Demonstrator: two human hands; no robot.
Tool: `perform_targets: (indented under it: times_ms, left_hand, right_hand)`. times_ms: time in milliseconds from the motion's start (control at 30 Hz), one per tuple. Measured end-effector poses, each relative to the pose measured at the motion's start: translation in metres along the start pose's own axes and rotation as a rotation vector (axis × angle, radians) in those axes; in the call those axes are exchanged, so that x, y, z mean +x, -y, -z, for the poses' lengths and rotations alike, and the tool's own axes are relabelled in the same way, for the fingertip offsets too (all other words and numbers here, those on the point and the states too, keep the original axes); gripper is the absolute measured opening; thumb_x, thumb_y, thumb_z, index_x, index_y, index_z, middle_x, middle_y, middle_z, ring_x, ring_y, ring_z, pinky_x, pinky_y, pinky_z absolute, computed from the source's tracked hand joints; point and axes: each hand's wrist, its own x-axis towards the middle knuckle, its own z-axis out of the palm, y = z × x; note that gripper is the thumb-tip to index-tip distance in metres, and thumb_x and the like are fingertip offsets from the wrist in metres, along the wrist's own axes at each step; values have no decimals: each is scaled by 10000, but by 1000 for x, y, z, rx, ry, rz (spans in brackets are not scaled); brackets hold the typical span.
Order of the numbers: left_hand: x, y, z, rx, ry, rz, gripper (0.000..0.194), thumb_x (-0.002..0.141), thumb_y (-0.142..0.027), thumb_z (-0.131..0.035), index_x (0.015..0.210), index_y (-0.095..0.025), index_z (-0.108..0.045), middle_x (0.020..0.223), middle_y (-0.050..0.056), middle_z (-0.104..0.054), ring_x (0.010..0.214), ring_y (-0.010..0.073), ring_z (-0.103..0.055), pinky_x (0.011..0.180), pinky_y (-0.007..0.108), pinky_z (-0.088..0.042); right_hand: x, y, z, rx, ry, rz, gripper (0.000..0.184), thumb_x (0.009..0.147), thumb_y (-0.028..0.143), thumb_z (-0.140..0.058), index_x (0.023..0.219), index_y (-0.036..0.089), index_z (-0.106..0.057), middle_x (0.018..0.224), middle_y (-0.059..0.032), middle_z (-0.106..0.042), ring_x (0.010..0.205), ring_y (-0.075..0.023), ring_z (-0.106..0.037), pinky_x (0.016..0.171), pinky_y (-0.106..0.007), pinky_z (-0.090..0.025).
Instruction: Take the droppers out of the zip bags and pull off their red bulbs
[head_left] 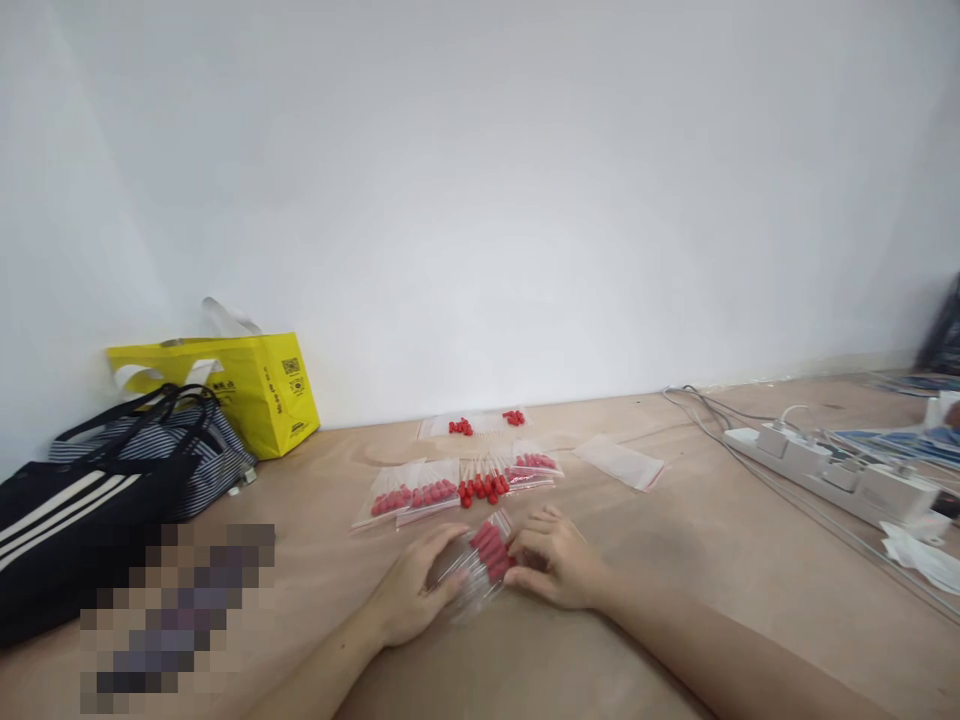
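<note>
A pale wall [525,200] closes off the back, and the wooden worktop [750,570] runs up to it. Off to my left sit a yellow bag [255,400] and a black bag [67,540] with white stripes; I'd say they are kept aside to leave me elbow room. The power strip [814,484] lies well to my right, its cables clear of my work. My left hand [416,590] pinches the clear end of a plastic pouch [490,550], while my right hand [559,560] has thumb and fingers curled on its red-filled side. Two-handed holding probably suits such limp film; the pouch sits between my palms, close over the worktop. Just beyond, filled pouches [431,495] overlap in a row, likely so they stay together within reach. One flat pouch [619,462] lies apart on the right. Amid the row, red-tipped sticks [484,487] lie loose, tips towards me, perhaps for easy picking. Smallest are two clusters of red pieces [460,427] near the wall, resting on pale film.
</note>
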Motion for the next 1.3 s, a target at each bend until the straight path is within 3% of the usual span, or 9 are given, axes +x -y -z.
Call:
perform_targets:
  times_ms: [100,200,333,500,600,700,900,1100,1300]
  left_hand:
    - [0,-3,-1,15,127,-7,447,781,-374,-481,1205,-237,-437,1270,51,-461,1158,221,-411,980,394,-318]
    - [4,-2,-1,26,152,-4,442,791,-367,-466,1215,-247,-436,1283,40,-450,1179,223,-388,994,407,-296]
    - [10,2,-3,24,163,-26,449,785,-374,-475,1215,-249,-440,1273,36,-461,1173,222,-396,989,402,-304]
    - [18,-1,0,-7,130,-72,403,757,-353,-519,1141,-229,-514,1201,48,-525,1111,214,-449,960,375,-336]
    - [31,-11,1,-39,67,-83,262,766,-289,-502,998,-220,-602,1030,41,-604,964,183,-526,870,328,-407]
    - [48,-23,-5,-35,41,-89,245,782,-200,-452,961,-212,-619,919,35,-590,845,156,-540,778,295,-440]
    - [73,-25,-21,4,48,-250,326,771,-67,-398,954,-212,-625,930,46,-517,869,145,-505,778,265,-428]
    - [81,-18,-28,29,74,-386,249,762,-60,-414,773,-182,-631,931,40,-506,807,124,-522,723,233,-428]
    - [78,-17,-33,38,35,-387,215,788,-88,-386,726,-166,-576,853,37,-536,795,136,-510,716,236,-414]
  right_hand:
    - [0,-9,4,23,-98,-237,187,781,362,-510,728,201,-588,759,-31,-599,768,-165,-513,710,-300,-353]
    - [1,-16,2,58,-97,-421,192,752,360,-534,675,203,-614,760,-37,-586,782,-174,-503,705,-298,-357]
    - [4,-12,0,129,-54,-518,235,726,410,-540,629,210,-617,746,-18,-591,766,-167,-507,717,-296,-351]
    - [6,-6,-3,175,-33,-590,192,693,338,-559,566,196,-587,709,-4,-597,756,-160,-517,696,-272,-348]
    - [5,-6,-5,186,-58,-593,178,675,297,-564,532,191,-569,683,2,-595,757,-162,-521,689,-271,-351]
    - [4,-6,-6,181,-97,-566,176,658,270,-576,507,186,-540,646,5,-580,726,-161,-520,664,-270,-361]
    - [2,-7,-5,174,-148,-517,183,629,274,-628,506,187,-525,629,4,-569,708,-165,-519,640,-278,-378]
    - [1,-7,-5,171,-153,-490,186,623,260,-641,503,188,-520,626,7,-556,713,-165,-517,647,-283,-385]
    - [0,-11,-6,167,-114,-455,242,711,282,-561,494,183,-520,618,5,-555,711,-159,-511,678,-294,-374]
